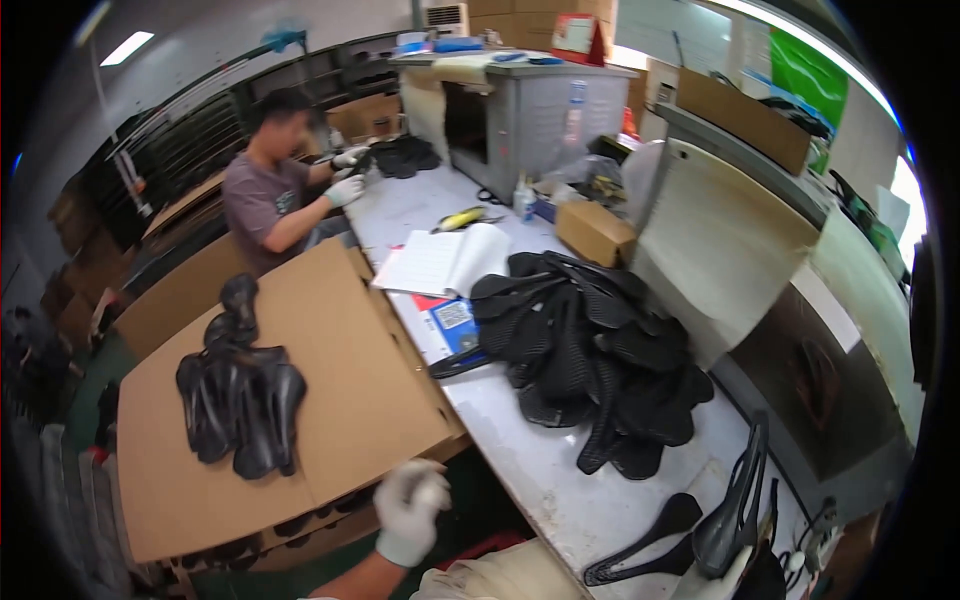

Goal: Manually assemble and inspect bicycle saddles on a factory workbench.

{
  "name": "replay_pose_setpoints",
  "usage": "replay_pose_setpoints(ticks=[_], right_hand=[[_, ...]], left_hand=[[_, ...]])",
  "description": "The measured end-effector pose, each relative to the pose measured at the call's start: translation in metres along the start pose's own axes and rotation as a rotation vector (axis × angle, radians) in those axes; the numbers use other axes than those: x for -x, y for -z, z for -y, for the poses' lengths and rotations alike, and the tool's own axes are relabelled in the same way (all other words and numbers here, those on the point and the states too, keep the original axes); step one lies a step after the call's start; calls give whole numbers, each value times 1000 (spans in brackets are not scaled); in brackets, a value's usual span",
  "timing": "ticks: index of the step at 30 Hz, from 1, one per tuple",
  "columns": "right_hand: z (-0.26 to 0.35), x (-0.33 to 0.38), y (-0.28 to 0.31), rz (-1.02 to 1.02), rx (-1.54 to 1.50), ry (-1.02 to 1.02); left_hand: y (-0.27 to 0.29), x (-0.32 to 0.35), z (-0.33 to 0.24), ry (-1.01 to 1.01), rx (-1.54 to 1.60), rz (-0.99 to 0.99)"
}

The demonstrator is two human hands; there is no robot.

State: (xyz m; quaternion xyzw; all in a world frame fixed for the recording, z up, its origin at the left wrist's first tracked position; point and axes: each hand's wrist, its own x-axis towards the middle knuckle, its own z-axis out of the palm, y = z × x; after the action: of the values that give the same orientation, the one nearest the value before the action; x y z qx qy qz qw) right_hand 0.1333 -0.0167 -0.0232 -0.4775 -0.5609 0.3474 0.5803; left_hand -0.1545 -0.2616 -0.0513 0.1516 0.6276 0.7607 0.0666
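Holding a black saddle (718,538) over the near right end of a tabletop (540,470).

The saddle is supported, nose pointed away, by the gloved right hand (703,587); its fingers are largely hidden, so how tightly they are closed cannot be told. The gloved left hand (408,512), blurred, loosely curled and seemingly empty, is held near a cardboard sheet (370,400). A flat black piece (655,530) is laid beside the saddle. A large black pile (590,350) is heaped farther along, presumably for easy reach; a smaller black group (240,400) is set on the cardboard, perhaps for separation.
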Motion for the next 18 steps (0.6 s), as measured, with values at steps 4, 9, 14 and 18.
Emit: replay_pose_setpoints(ticks=[4,9,14,18], right_hand=[[12,13,0,-64,-648,-435],[-17,12,14,-58,-703,-603],[-10,12,33,-30,-790,-670],[-18,22,47,83,-765,-615]], left_hand=[[150,-47,-11,-488,-1330,-386],[216,-85,21,-80,-1815,-434],[138,-64,22,-232,-1334,-311],[7,-35,-39,-319,-745,109]])
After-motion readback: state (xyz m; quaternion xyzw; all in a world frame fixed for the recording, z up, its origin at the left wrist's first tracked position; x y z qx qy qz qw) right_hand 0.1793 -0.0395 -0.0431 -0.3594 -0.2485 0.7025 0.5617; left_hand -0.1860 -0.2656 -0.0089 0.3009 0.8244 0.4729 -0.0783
